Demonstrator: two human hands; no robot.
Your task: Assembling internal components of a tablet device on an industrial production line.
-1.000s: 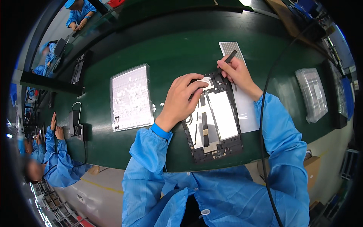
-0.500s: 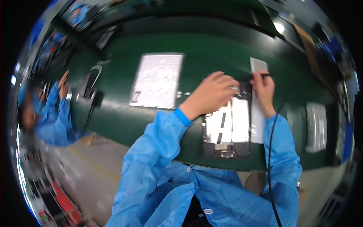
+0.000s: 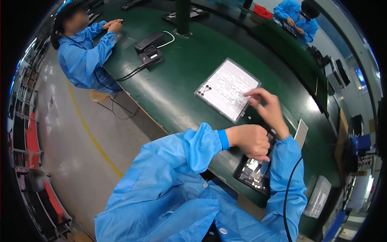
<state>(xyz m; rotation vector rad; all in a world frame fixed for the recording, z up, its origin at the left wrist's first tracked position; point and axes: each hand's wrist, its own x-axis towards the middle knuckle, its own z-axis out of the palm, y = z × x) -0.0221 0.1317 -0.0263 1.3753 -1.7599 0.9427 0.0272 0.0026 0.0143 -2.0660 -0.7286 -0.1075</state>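
An opened tablet-like device (image 3: 253, 177) with bare inner parts lies near the table's front edge, partly covered by my hands and right sleeve. My left hand (image 3: 250, 140), with a blue band at the wrist, hangs over its far end, fingers curled in. Whatever those fingers may hold is hidden. Beyond it, my right hand (image 3: 269, 111) reaches over the near right edge of a shallow clear tray (image 3: 200, 96). Its thumb and forefinger are apart, close to small white pieces (image 3: 231, 82) scattered on the tray's white surface. Several small dark parts (image 3: 204, 90) sit in the tray's left corner.
A pale flat strip (image 3: 301, 133) lies right of the device, and a clear-wrapped pack (image 3: 318, 197) farther right. A black cable (image 3: 287, 197) runs along my right arm. A black corded device (image 3: 151, 54) stands far left, near a seated co-worker (image 3: 86, 52). A post (image 3: 183, 18) rises beyond.
My view has swung to the right. My right hand has gone from beside the pale strip to the tray's edge. The fingers of my left hand have curled inward over the device.
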